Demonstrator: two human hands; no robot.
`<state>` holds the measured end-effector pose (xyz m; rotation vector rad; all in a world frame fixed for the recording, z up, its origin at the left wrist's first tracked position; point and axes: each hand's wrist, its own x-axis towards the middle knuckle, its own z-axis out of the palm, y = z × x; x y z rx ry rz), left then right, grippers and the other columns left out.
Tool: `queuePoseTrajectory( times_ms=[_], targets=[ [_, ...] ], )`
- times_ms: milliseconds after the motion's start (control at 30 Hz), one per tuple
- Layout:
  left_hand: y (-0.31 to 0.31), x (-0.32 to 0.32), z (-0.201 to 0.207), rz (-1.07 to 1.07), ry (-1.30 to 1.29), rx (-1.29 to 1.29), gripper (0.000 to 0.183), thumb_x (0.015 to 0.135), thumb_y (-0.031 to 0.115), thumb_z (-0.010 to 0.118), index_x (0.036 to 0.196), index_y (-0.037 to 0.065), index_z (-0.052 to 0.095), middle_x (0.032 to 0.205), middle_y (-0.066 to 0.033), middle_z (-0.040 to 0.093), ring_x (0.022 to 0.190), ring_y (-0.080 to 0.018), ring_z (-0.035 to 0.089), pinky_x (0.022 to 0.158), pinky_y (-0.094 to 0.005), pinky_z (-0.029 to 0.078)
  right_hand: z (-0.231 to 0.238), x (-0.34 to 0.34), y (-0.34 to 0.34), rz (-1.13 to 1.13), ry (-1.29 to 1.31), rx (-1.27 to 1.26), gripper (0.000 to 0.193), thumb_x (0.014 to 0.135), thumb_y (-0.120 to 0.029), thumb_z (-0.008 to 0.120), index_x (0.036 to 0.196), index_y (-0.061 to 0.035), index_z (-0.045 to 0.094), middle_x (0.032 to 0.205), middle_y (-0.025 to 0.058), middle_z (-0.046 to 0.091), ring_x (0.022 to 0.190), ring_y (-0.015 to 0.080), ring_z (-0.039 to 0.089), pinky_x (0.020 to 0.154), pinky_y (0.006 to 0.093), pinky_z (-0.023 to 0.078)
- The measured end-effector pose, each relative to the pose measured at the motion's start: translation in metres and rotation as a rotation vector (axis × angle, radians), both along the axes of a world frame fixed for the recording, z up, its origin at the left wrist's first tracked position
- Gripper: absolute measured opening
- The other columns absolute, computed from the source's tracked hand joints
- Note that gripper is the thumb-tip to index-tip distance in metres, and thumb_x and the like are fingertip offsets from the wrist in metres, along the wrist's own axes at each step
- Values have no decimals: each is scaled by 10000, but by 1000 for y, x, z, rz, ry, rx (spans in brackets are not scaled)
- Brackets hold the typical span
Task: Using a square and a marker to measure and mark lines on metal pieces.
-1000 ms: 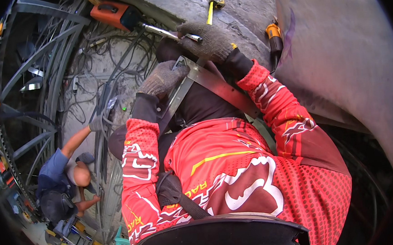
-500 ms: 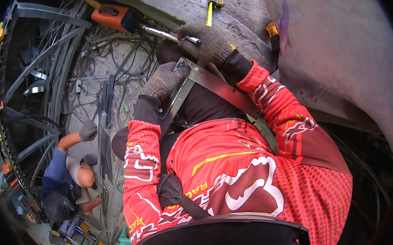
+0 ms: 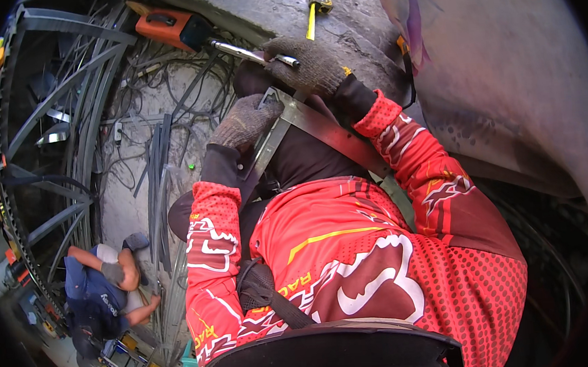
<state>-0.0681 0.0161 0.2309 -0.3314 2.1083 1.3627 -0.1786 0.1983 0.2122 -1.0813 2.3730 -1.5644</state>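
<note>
My left hand (image 3: 245, 122), in a grey knitted glove, is closed on the corner of a steel angle frame (image 3: 328, 135). The frame's two flat bars meet in a V at that corner and spread toward my lap; one bar has a reddish tint. My right hand (image 3: 310, 66), in a matching glove, is closed around a slim silver rod (image 3: 233, 49) with a dark tip, just above the frame's corner. Whether the rod is a marker or a tool I cannot tell. The right fingertips are partly hidden.
A tape measure (image 3: 321, 3) with yellow blade lies on the concrete ledge. An orange machine (image 3: 170, 27) stands beyond tangled cables. Long steel strips (image 3: 160, 172) and curved metal framing (image 3: 58, 23) lie left. A co-worker (image 3: 100, 286) crouches lower left. A large grey surface (image 3: 504, 66) bulges at right.
The co-worker has drawn a gloved hand in toward the knees. At right the grey surface has shifted left, covering more of an orange-and-black tool. My hands and the frame have barely moved.
</note>
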Motion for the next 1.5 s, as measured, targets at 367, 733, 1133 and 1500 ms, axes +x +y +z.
queuePoseTrajectory(
  times_ms=[367, 733, 1133, 1500],
  targets=[
    [1, -2, 2, -47, 32, -91, 415, 945, 317, 658, 1156, -40, 667, 1025, -126, 698, 947, -181, 593, 886, -363, 481, -4, 0, -4, -26, 102, -46, 282, 854, -183, 701, 1111, -68, 674, 1006, 159, 710, 948, 360, 686, 822, 434, 556],
    [-2, 4, -10, -1, 130, -10, 397, 917, 356, 632, 1040, -18, 683, 917, -175, 696, 849, -226, 634, 813, -404, 499, -6, -1, -3, -10, 52, -72, 293, 857, -200, 714, 1118, -72, 675, 991, 153, 715, 934, 352, 693, 818, 418, 558],
    [-3, 1, -12, -26, 48, -36, 369, 961, 306, 654, 1123, -25, 681, 1011, -93, 695, 934, -153, 584, 872, -347, 481, -5, -1, -3, -19, 47, -50, 281, 854, -192, 702, 1108, -74, 675, 995, 155, 714, 942, 360, 688, 815, 427, 556],
    [-2, 0, -15, -34, 65, -41, 396, 975, 328, 641, 1152, -24, 676, 1046, -110, 702, 951, -157, 592, 876, -346, 486, 0, 0, 0, -14, 54, -56, 287, 860, -185, 689, 1117, -55, 679, 1001, 163, 714, 942, 358, 691, 834, 427, 553]
  ],
)
